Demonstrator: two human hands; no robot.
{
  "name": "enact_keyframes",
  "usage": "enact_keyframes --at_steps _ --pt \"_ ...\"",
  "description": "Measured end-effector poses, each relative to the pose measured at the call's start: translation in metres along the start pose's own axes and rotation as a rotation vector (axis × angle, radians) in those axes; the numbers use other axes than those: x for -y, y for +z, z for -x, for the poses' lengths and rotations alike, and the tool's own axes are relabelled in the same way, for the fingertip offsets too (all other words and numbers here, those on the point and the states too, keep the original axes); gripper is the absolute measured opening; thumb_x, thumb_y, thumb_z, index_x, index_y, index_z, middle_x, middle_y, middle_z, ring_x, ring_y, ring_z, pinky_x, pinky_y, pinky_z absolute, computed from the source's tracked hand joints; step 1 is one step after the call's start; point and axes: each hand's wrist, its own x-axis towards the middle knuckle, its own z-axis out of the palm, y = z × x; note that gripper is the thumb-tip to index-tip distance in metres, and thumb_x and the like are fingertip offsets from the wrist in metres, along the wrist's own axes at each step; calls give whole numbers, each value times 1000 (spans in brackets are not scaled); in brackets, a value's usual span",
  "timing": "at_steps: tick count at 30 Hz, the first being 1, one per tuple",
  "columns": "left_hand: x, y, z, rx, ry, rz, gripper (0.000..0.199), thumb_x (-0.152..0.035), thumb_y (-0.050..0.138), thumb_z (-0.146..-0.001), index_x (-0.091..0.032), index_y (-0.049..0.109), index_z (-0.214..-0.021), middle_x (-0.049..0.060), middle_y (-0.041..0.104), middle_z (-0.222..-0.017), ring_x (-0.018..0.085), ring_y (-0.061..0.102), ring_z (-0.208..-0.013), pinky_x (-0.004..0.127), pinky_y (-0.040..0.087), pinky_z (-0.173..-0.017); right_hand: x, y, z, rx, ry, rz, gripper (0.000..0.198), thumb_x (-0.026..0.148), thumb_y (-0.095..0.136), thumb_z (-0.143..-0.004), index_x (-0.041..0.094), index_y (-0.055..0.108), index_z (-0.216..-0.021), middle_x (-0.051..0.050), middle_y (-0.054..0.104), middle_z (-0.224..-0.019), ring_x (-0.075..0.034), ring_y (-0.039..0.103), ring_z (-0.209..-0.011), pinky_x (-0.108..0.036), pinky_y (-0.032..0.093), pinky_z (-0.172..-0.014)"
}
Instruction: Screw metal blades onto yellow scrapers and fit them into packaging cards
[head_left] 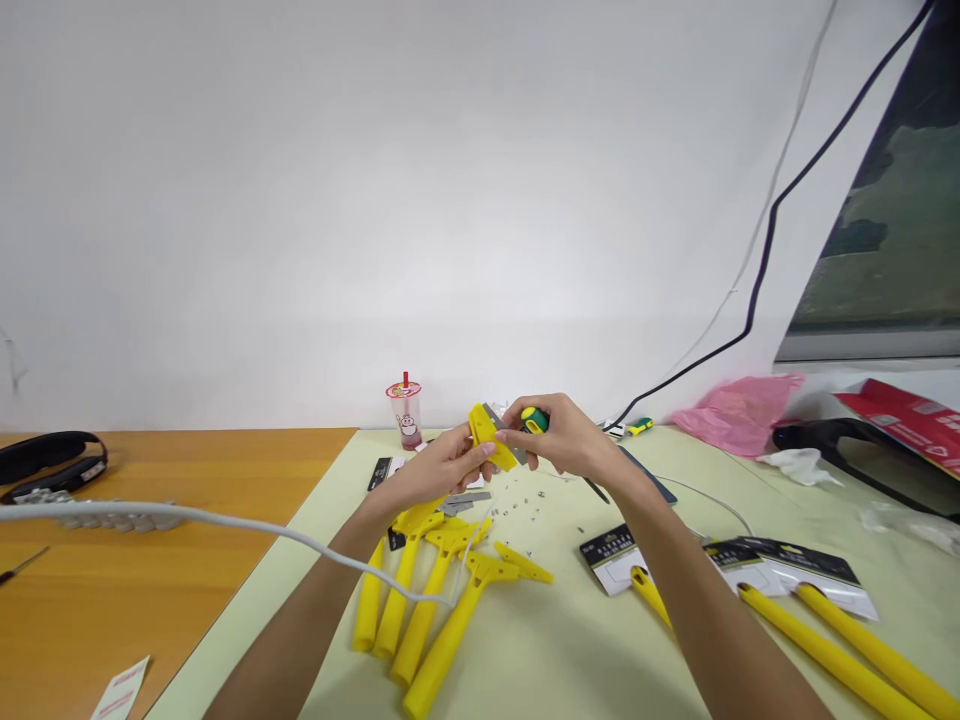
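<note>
My left hand [444, 464] is closed around a yellow plastic scraper head [489, 437], held up above the table. A flat grey blade [517, 456] lies against the head's right side. The fingertips of my right hand [570, 432] press on that blade, while a screwdriver with a green and yellow handle [535, 420] is tucked in the same hand. Below my left forearm several yellow scraper handles [446, 620] lie side by side, with a loose yellow head piece [525, 563] at their right. Spare grey blades [466, 499] and small scattered screws [529, 503] lie beneath my hands.
A plastic cup with a red straw [409, 415] stands by the wall. To the right are packaging cards [611, 555], more yellow handles [832, 655], a pink bag [739, 412] and a red box [907, 425]. A white cable [300, 540] crosses the left foreground.
</note>
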Motion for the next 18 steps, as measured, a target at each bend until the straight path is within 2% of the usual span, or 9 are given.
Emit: enact_keyframes --at_steps 5,10,14,18 --pt "-4 0 2 29 -2 24 56 -73 63 -98 -19 56 -112 1 62 -93 12 51 -66 30 46 -64 2 -1 2 -11 -56 43 28 49 79 -88 21 73 -89 0 70 -82 -9 55 -49 -23 36 -41" --pt "-10 -2 3 43 8 -5 50 -67 67 -98 -18 58 -97 0 60 -81 15 58 -72 31 48 -72 2 -4 5 -1 -81 66 28 49 76 -90 21 74 -92 -3 74 -92 -10 56 -55 -25 44 -48" --pt "-9 -2 1 13 26 33 51 -66 71 -95 -16 66 -94 4 67 -87 17 64 -75 32 52 -73 3 -4 6 -18 -79 55 34 54 79 -87 21 74 -90 -2 73 -92 -9 56 -52 -25 42 -47" --pt "-7 0 -1 -8 34 98 53 -66 77 -91 -13 74 -101 8 72 -93 20 68 -79 35 58 -77 8 -3 7 -71 -61 35 38 58 82 -85 20 74 -88 -1 72 -84 -8 54 -46 -26 38 -44"
